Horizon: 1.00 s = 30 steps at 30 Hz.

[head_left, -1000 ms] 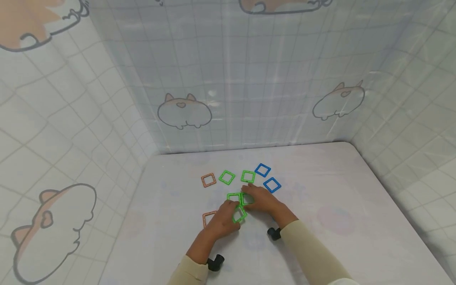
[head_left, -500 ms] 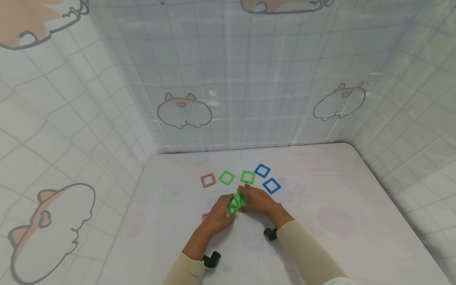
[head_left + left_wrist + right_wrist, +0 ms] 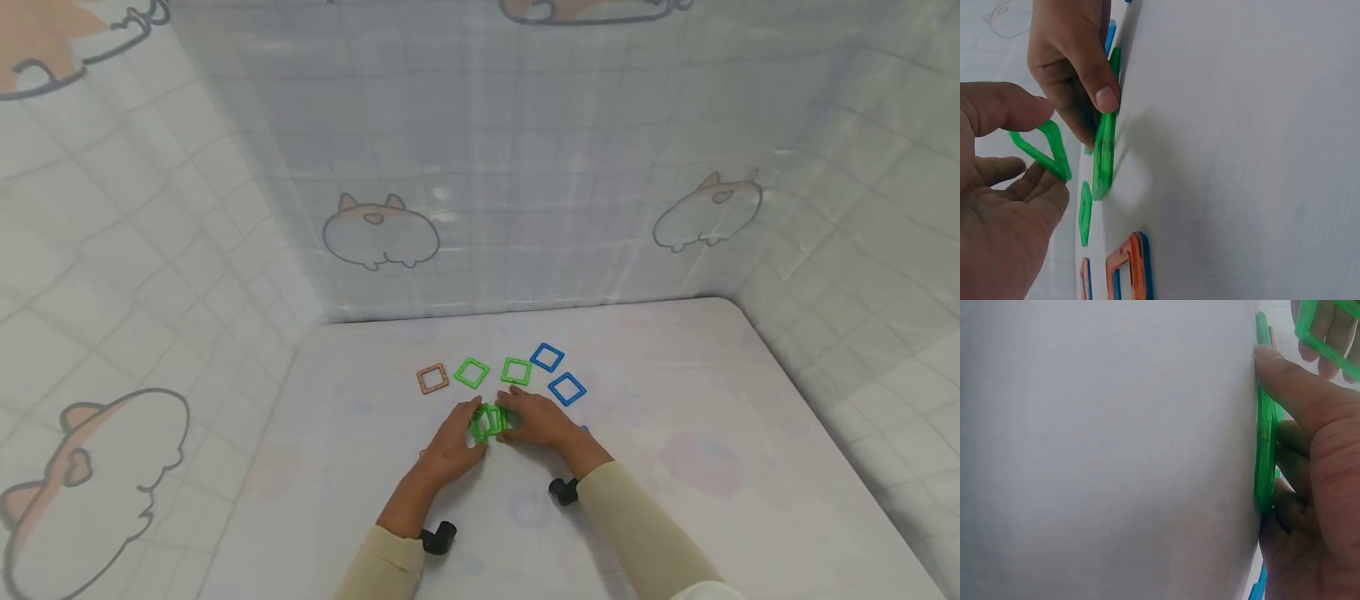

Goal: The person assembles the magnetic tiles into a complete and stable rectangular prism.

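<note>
My left hand (image 3: 450,446) pinches a green square magnetic tile (image 3: 1057,150) between thumb and fingers, tilted and raised off the table in the left wrist view. Close beside it, my right hand (image 3: 536,419) grips another green tile (image 3: 1265,437) lying flat on the table, its thumb on the near edge and its fingers curled at the far side. From the head view the held tile overlaps the flat green piece, so their outlines run together. Part of the flat piece is hidden under the right hand.
Behind the hands lie an orange square tile (image 3: 421,383), two green tiles, one at left (image 3: 462,367), and two blue tiles, the nearer one (image 3: 577,381) at right. Another orange tile (image 3: 1125,256) with a blue edge lies by the left hand. Patterned curtains surround the table (image 3: 660,533).
My left hand has lifted its green tile, tilted it upright and moved it up and left beside the flat piece. The right hand has stayed nearly in place on its tile.
</note>
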Each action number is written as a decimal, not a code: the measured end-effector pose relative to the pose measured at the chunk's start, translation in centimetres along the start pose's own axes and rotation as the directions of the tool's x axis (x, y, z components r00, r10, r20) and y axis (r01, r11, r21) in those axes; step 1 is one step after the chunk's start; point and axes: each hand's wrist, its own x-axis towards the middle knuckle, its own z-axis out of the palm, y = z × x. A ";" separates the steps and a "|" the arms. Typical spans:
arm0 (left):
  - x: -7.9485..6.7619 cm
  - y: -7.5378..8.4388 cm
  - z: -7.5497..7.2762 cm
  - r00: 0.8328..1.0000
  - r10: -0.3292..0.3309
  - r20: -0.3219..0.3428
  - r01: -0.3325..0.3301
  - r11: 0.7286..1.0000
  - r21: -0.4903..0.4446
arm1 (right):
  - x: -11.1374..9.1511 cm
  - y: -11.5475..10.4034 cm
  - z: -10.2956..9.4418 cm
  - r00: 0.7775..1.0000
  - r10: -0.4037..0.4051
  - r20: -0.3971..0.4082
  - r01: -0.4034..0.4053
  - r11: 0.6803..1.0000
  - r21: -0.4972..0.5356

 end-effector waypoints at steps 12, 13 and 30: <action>1.0 -0.9 -0.1 0.998 0.040 -0.038 -0.044 0.994 -0.100 | 0.0 -0.4 -0.3 1.000 0.003 0.022 -0.003 1.000 -0.009; 1.1 -1.0 -0.1 0.998 0.051 -0.040 -0.054 0.993 -0.101 | 0.0 -0.4 -0.3 1.000 0.004 0.023 -0.004 1.000 -0.009; 2.6 -2.4 -0.6 0.993 0.117 -0.018 -0.118 0.973 -0.198 | 0.0 -0.5 -0.4 0.999 0.024 0.035 -0.024 1.000 0.002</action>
